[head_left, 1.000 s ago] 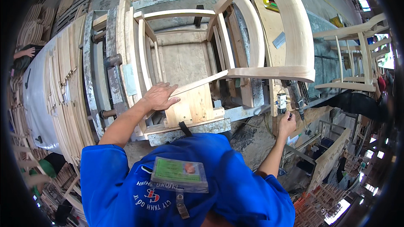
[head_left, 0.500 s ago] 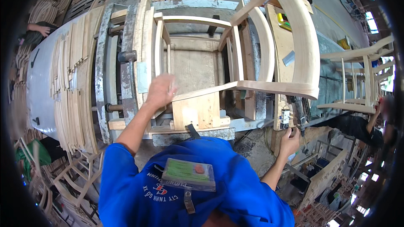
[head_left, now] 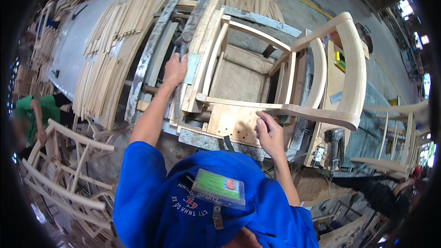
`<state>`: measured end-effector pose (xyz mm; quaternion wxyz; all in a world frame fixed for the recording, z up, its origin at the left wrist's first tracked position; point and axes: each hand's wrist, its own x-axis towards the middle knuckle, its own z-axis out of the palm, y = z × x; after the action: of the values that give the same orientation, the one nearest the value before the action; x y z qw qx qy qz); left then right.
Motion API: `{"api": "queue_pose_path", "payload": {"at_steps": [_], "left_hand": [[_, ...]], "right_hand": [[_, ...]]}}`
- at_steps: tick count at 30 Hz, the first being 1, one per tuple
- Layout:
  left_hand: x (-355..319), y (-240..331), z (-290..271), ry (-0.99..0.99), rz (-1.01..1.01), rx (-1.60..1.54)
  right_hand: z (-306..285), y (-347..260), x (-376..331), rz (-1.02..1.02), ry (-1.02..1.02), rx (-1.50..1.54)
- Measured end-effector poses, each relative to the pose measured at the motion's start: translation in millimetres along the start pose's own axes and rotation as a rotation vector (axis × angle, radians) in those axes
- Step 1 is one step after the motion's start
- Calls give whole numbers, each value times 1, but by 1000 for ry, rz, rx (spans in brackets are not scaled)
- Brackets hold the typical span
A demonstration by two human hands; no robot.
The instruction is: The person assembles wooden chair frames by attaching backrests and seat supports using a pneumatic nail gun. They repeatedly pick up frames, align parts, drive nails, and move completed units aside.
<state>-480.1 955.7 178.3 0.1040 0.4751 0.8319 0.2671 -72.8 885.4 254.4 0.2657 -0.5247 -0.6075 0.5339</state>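
Below me a pale wooden chair frame [head_left: 317, 69] lies on its side in a metal clamping bench [head_left: 154, 55]. My left hand [head_left: 175, 70] is closed around the handle of a dark hammer [head_left: 177, 98], at the left side of the frame. Part of the hammer is hidden by the hand. My right hand [head_left: 271, 134] is at the near rail of the chair, just below its curved leg. Its fingers are loosely bent and apart, with nothing visible in them. A wooden board [head_left: 232, 121] with small holes sits under the near rail.
Thin wooden strips [head_left: 94, 82] are stacked at left on a grey table [head_left: 66, 59]. To the right are a power tool [head_left: 334, 144] and a yellow tape measure [head_left: 340, 59]. More chairs [head_left: 69, 170] stand around. Co-workers are at far left, upper left and right.
My left hand has moved from the chair's near corner to the hammer and closed on it. My right hand has come left from the power tool to the chair's near rail. The view has turned.
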Motion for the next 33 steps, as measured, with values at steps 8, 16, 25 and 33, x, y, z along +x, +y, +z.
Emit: {"api": "queue_pose_path", "payload": {"at_steps": [8,16,25,33], "left_hand": [[-159,148,-1,-199,-100,-1276],[-269,7,-27,197,-429,-925],[-376,-27,15,317,-831,-929],[-375,-41,0,384,-719,-947]], "right_hand": [[77,-26,58,17,-309,160],[-6,-200,39,-659,-295,145],[80,-179,45,-1181,-76,672],[88,-116,24,-219,-552,-354]]}}
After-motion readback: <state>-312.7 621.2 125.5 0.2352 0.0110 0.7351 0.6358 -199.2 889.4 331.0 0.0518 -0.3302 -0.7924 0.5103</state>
